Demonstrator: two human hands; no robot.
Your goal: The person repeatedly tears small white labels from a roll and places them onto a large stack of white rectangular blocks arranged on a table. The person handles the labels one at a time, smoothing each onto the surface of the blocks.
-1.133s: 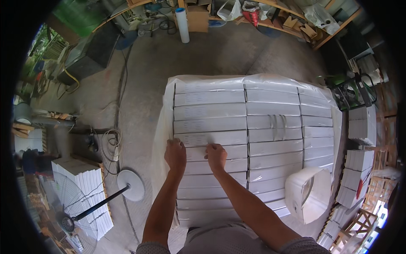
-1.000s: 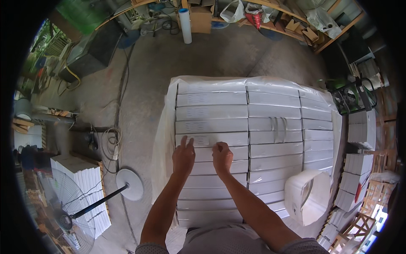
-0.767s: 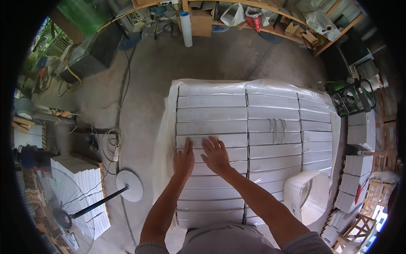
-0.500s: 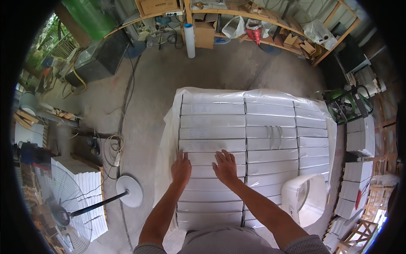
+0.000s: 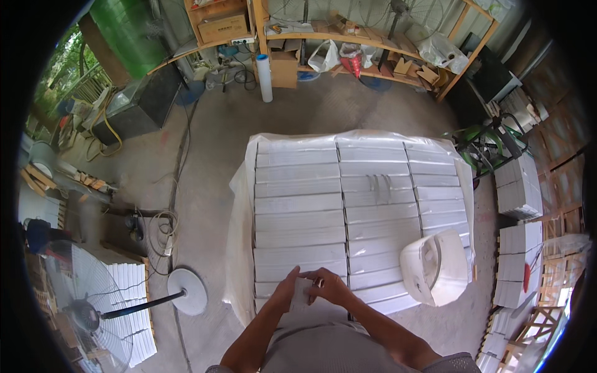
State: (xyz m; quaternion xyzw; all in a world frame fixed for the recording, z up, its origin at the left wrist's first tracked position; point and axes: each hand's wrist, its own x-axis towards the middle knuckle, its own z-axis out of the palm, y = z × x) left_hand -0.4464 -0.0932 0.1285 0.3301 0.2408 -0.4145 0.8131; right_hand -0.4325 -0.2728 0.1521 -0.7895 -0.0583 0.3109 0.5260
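Observation:
Close together in front of my body, my left hand (image 5: 286, 291) and my right hand (image 5: 331, 287) are over the near end of the left column of white boxes (image 5: 300, 230). The right fingers are bent inward and pinched. My left fingers are pressed together and point toward the right hand. Something pale and greyish shows between the two hands, too small and blurred to name. The long flat boxes lie in three columns, with clear plastic film (image 5: 239, 248) around the stack's edges. On the stack's near right rests a white plastic bucket (image 5: 413, 267), tipped on its side.
A standing fan (image 5: 87, 314) with a round white base (image 5: 186, 292) is at the left. Cables (image 5: 165, 230) lie on the floor beside it. A white roll (image 5: 265, 78) stands before the wooden shelves (image 5: 348, 40). More white boxes (image 5: 519, 186) are stacked at the right.
Both hands have drawn back toward my body and come together, leaving the box tops where they lay apart with fingers outstretched. The view has shifted slightly.

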